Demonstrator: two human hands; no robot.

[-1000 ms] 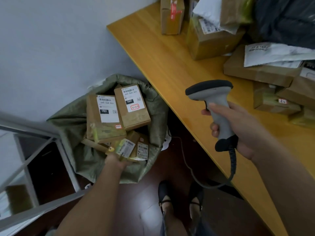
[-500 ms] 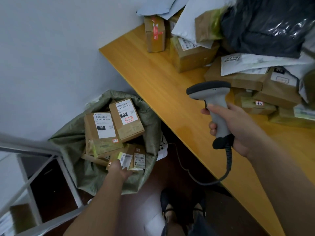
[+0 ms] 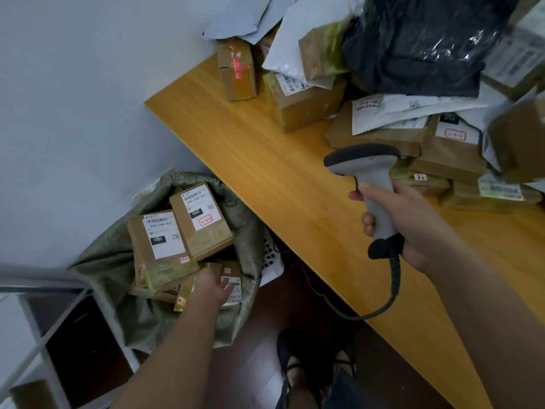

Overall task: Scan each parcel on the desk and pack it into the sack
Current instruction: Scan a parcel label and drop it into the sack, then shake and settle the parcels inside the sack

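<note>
Brown cardboard parcel (image 3: 231, 283), lower left, is now lying released in the green woven sack (image 3: 118, 261); left hand (image 3: 211, 286) is loosening flat over it, right hand (image 3: 413, 228) gripping grey handheld scanner (image 3: 368, 184), so another desk parcel comes next.

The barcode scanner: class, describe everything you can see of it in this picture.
The barcode scanner is a pistol-shaped handheld unit of light grey plastic, with a dark cap on its head and a dark base. A black coiled cable runs from the base down past the desk edge. The right hand grips its handle, holding it upright above the desk, head pointing left.
</note>
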